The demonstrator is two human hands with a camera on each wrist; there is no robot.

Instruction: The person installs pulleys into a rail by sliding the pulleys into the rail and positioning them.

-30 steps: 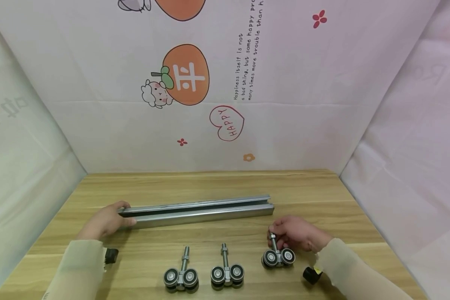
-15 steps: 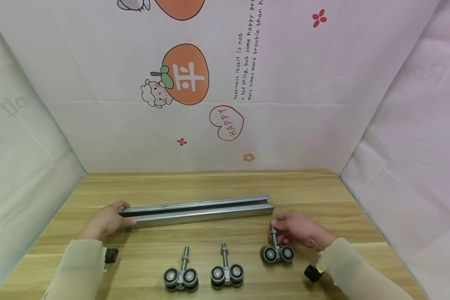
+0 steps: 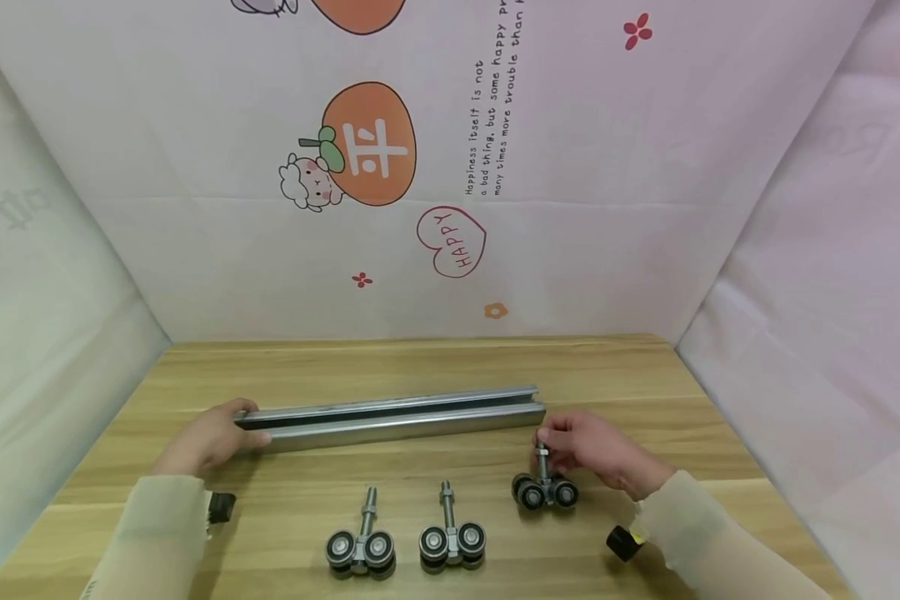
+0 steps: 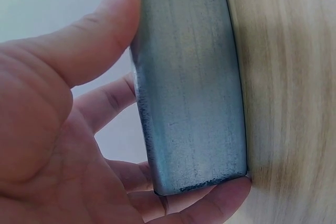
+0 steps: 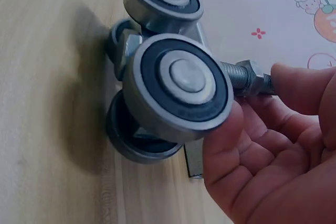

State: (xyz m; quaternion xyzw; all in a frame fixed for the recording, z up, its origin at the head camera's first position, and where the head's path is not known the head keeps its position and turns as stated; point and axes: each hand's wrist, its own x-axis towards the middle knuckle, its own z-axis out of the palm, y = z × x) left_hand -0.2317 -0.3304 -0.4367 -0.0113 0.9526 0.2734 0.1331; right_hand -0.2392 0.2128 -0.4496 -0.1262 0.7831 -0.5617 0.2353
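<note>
Trolley [image 3: 547, 490] looks heavy and rigid, its wheels [image 5: 181, 85] apt to spin, so I favour the threaded stem [image 5: 235, 75], which the right hand [image 3: 591, 448] pinches. It is near the right end of the stiff-looking rail [image 3: 405, 428], which the left hand [image 3: 208, 435] grips.

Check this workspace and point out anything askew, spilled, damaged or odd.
Lettering on the backdrop runs sideways, so it reads awkwardly. The metal rail slants slightly relative to the back edge of the table. No spill or clear damage shows.
</note>
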